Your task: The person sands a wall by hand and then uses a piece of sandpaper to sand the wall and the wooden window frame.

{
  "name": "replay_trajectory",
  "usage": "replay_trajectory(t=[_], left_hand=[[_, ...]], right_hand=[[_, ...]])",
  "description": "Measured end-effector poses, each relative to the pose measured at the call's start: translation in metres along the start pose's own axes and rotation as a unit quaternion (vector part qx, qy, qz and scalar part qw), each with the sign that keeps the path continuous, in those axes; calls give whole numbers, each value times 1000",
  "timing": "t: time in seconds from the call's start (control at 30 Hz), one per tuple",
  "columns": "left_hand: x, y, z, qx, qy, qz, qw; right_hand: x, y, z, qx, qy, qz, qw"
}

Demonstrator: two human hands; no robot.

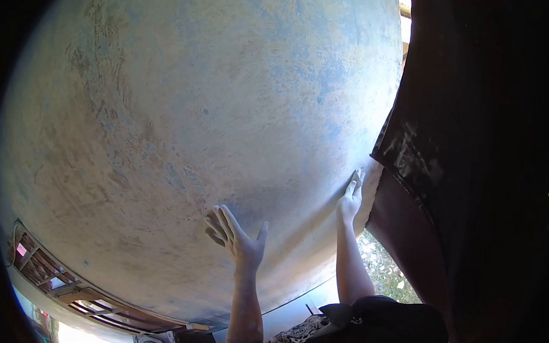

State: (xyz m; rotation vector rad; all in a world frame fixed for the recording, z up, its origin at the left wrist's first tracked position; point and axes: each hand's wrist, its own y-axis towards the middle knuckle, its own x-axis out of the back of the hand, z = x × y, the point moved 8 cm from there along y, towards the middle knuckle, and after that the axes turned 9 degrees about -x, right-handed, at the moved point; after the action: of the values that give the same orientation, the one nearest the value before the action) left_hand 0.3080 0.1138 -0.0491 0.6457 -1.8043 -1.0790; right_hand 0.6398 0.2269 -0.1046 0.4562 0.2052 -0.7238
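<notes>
A large pale surface, mottled with brown smears and blue patches, fills most of the head view and looks curved through the lens. My left hand is raised over its lower middle, fingers spread and thumb apart, with nothing held. A shadow falls beside the fingers. Farther right, my right hand reaches up to the right edge of the surface. Its fingers are close together around a small greyish piece at the fingertips; I cannot tell what that piece is. Pale dust coats both hands.
A dark panel with a scuffed edge borders the surface on the right. Slatted framework runs along the lower left. Leaf-strewn ground shows below my right hand. A dark patterned garment covers my body at the bottom.
</notes>
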Motion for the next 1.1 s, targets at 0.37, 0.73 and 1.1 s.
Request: replay_trajectory(t=[0.37, 0.73, 1.1], left_hand=[[-23, -2, 15, 48, 76, 60, 994], [-20, -3, 5, -25, 136, 72, 988], [-19, -7, 4, -48, 123, 60, 989]], right_hand=[[-96, -105, 55, 276, -157, 101, 943], [-27, 0, 9, -30, 3, -86, 996], [-76, -107, 12, 261, -61, 180, 946]])
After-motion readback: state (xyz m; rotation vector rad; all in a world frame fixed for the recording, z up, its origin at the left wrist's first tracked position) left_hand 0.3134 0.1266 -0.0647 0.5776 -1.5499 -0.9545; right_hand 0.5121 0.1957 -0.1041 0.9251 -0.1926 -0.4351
